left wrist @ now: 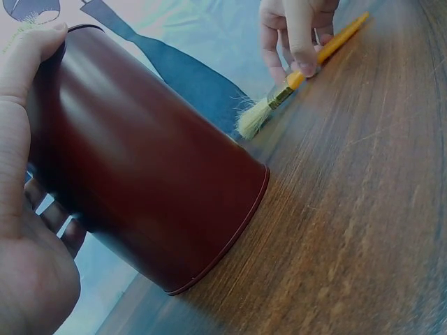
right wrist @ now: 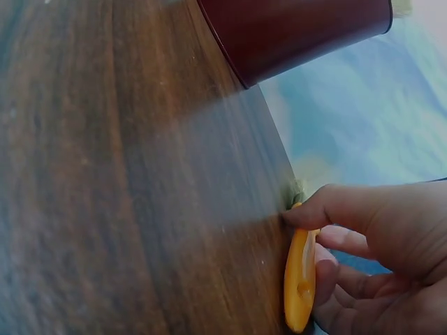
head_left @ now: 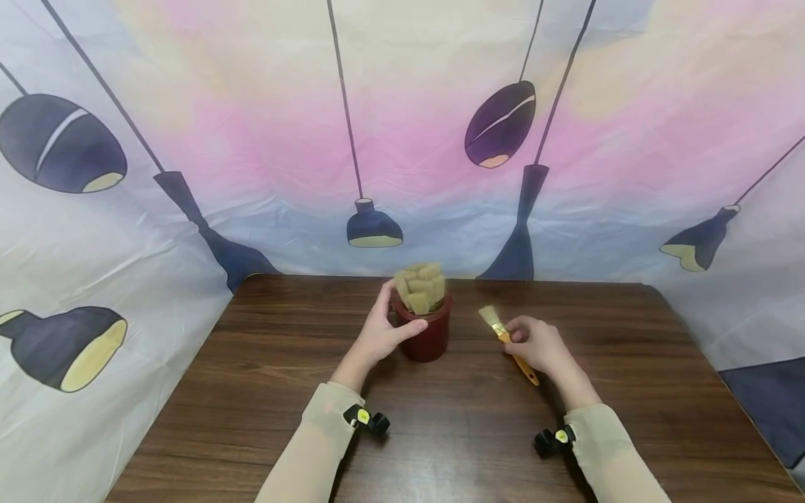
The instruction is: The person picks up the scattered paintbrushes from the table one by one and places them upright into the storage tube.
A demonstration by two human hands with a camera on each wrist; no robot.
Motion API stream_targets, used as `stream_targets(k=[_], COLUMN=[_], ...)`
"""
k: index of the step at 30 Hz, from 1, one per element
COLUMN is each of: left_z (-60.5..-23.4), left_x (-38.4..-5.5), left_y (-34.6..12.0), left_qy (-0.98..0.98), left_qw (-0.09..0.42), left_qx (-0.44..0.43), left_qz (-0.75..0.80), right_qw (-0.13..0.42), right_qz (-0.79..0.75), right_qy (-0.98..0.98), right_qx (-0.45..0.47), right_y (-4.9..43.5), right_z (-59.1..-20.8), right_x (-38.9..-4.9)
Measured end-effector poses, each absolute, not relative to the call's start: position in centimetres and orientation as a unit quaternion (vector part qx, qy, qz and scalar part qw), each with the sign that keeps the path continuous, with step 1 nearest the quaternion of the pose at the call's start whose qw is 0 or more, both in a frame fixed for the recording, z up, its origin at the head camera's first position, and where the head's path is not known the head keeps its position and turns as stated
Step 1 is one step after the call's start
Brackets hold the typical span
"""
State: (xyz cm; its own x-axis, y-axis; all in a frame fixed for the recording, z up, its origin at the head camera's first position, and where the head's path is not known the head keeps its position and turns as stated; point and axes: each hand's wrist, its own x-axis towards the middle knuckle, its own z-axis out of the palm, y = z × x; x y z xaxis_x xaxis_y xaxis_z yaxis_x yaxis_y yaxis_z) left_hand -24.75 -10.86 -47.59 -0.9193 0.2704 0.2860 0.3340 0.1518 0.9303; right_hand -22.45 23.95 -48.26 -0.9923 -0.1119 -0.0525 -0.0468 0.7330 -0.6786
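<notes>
A dark red cylindrical holder [head_left: 429,341] stands upright near the table's back edge, packed with several paintbrushes [head_left: 423,286], pale bristles up. My left hand [head_left: 383,328] grips the holder from its left side, thumb across the front near the rim; in the left wrist view the holder [left wrist: 140,153] fills much of the picture. To the right, my right hand [head_left: 539,346] pinches a single paintbrush [head_left: 523,367] by its orange handle, bristles pointing away and to the left. In the right wrist view thumb and fingers close on the orange handle [right wrist: 300,279], with the bristles mostly hidden.
The dark wood table [head_left: 440,433] has its back edge just behind the holder. A cloth backdrop [head_left: 283,126] printed with hanging lamps rises behind and beside the table. Each wrist wears a small black camera [head_left: 367,419].
</notes>
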Motion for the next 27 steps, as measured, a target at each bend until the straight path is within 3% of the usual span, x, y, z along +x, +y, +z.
stream_targets(k=[10, 27], left_z=[-47.4, -47.5], left_x=[-24.5, -24.6], left_y=[-10.9, -10.9], left_qy=[-0.759, -0.76], left_qw=[0.026, 0.024], left_qx=[-0.202, -0.197], left_qz=[-0.618, -0.618], right_qw=[-0.008, -0.083], right_qz=[-0.389, -0.543], right_qy=[0.919, 0.823], right_qx=[-0.062, -0.146], right_y=[24.6, 19.3], right_z=[-47.2, -37.3], right_x=[-22.8, -24.0])
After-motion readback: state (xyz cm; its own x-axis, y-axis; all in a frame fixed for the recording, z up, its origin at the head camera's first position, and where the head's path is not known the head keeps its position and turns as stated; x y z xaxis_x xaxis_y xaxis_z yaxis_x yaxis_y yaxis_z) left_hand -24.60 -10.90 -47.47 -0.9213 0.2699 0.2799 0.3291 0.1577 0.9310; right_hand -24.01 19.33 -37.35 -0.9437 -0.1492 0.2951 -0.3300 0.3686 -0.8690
